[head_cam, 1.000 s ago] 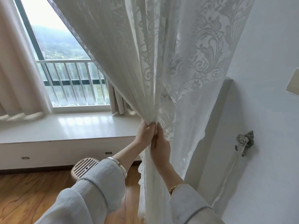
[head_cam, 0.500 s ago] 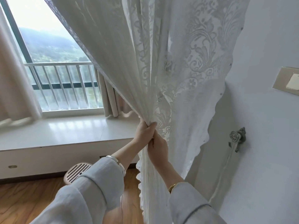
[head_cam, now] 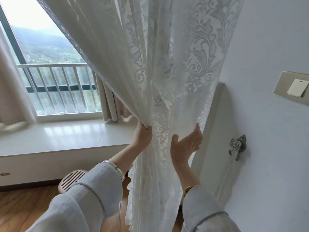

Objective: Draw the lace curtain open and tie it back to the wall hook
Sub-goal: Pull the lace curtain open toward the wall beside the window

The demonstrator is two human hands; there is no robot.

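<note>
The white lace curtain [head_cam: 175, 67] hangs gathered toward the right, next to the pale wall. My left hand [head_cam: 143, 136] is clenched on the bunched folds at its left edge. My right hand [head_cam: 186, 144] is spread open, palm against the curtain's right side, fingers reaching behind the scalloped edge. A grey rose-shaped wall hook [head_cam: 238, 145] sticks out of the wall to the right of my right hand, apart from it. A pale tieback cord [head_cam: 224, 178] hangs down from the hook along the wall.
A white window seat [head_cam: 70, 139] runs below the window with its white railing [head_cam: 55, 87]. Beige drapes [head_cam: 107, 101] hang behind the lace. A round slatted object [head_cam: 71, 180] sits on the wood floor. A wall switch [head_cam: 295, 88] is at the right.
My right hand let go of the gathered folds and opened, shifting right along the curtain toward the wall. My left hand kept its grip. The view turned slightly right.
</note>
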